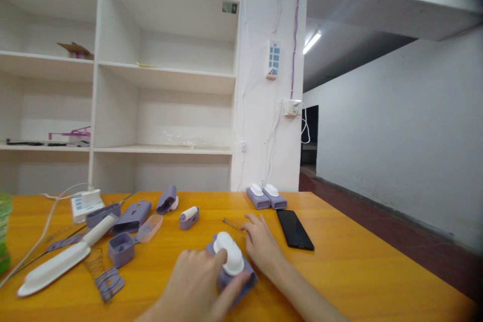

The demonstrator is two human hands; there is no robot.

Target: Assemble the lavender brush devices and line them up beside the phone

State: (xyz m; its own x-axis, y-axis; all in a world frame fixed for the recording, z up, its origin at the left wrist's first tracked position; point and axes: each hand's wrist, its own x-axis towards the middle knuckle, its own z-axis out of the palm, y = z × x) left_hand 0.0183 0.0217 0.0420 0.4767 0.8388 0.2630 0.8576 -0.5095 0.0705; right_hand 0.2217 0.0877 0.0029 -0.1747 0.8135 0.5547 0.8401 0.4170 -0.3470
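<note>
My left hand (pixel 196 282) grips a purple plastic casing (pixel 247 284) topped by a white oval piece (pixel 230 254), low in the middle of the table. Its thumb and index finger lie along the white piece. Just beyond, my right hand (pixel 262 244) reaches over the table with fingers apart. Its fingertips are beside the end of a thin coil spring (pixel 232 223); whether they touch it I cannot tell. A black phone (pixel 295 230) lies to the right of that hand. Two similar purple casings with white tops (pixel 258 198) stand side by side at the back edge.
On the left lie a long white-handled tool (pixel 56 267), a small purple box (pixel 121 250), purple casings (pixel 133 216) and a spring with a purple plate (pixel 109 283). A purple piece with a white roller (pixel 189 217) stands mid-table. A power strip (pixel 86 206) trails a white cable.
</note>
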